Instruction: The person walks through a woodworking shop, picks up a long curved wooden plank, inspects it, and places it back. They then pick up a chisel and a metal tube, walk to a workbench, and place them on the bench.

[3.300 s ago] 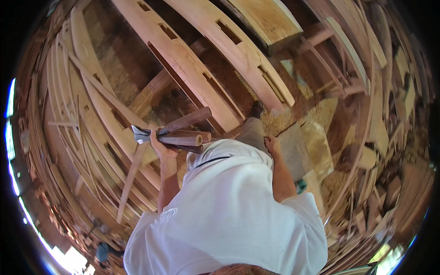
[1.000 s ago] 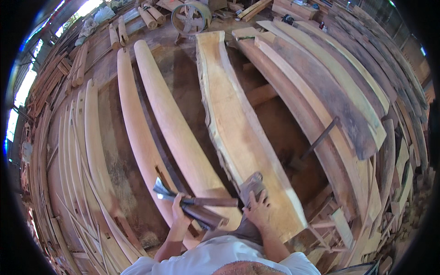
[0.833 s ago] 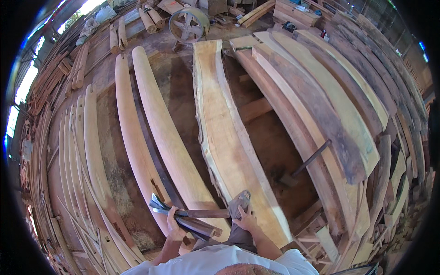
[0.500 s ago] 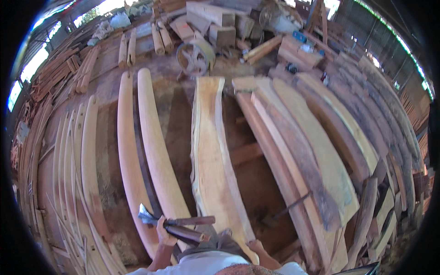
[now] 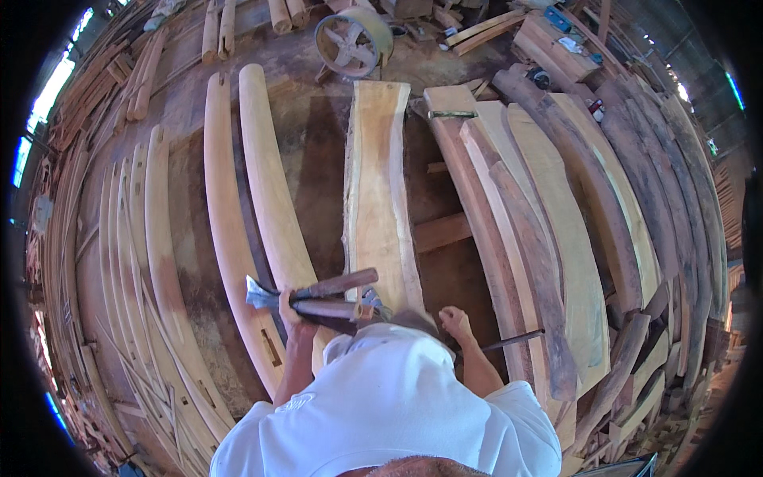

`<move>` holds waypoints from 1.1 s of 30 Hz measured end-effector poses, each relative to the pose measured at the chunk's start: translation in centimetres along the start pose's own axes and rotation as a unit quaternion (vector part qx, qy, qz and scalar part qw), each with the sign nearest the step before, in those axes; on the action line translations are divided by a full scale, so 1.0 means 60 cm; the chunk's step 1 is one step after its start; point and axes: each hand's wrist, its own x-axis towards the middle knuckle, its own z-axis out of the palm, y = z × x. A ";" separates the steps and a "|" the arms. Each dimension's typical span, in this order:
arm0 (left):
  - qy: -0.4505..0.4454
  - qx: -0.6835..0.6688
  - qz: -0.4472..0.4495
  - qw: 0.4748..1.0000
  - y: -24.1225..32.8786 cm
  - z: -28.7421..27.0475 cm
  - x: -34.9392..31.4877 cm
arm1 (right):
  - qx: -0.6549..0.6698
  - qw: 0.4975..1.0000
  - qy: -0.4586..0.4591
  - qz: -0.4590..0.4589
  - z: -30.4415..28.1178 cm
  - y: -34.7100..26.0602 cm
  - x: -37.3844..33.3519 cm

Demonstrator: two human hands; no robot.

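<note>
My left hand [image 5: 288, 308] is wrapped round a pair of wooden-handled chisels [image 5: 338, 282]. Their flared metal blades point left, and the handles stick out to the right, above the lower end of a long smooth beam [image 5: 274, 183]. My right hand [image 5: 455, 322] is loosely closed, with no object showing in it. It is to the right of the near end of a pale slab [image 5: 377, 175] with rough edges, which lies straight ahead of me. A dark rod [image 5: 513, 339] slants behind my right forearm and rests against the planks on the right.
Left of me lie another smooth beam [image 5: 226, 183] with a slot cut in it and several thin strips [image 5: 151, 374]. Thick slabs [image 5: 564, 238] are stacked along the right. A spoked metal wheel [image 5: 350, 44] stands beyond the central slab's far end.
My view has tilted down, so more of my torso shows. The chisels are still in my left hand. My right hand has come away from the slab's edge, its fingers curled.
</note>
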 end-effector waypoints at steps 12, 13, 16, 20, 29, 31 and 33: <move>0.023 -0.032 0.019 0.999 0.062 0.244 0.302 | -0.057 0.996 -0.066 0.027 -0.054 -0.127 0.317; 0.049 -0.014 0.019 0.999 0.066 0.269 0.302 | -0.055 0.995 -0.068 0.043 -0.070 -0.131 0.330; 0.086 -0.042 0.004 0.995 0.087 0.308 0.341 | -0.082 0.996 -0.026 -0.018 -0.125 -0.161 0.423; 0.138 -0.110 0.014 0.984 0.094 0.331 0.459 | -0.081 0.994 -0.009 0.077 -0.209 -0.264 0.567; 0.071 -0.056 -0.001 0.996 0.108 0.505 0.709 | -0.006 0.997 0.046 0.068 -0.257 -0.433 0.817; 0.078 -0.026 0.004 0.997 0.116 0.590 0.746 | -0.008 0.998 0.041 0.039 -0.247 -0.448 0.831; 0.065 -0.004 0.000 0.998 0.121 0.648 0.783 | -0.010 0.999 0.040 0.018 -0.235 -0.461 0.843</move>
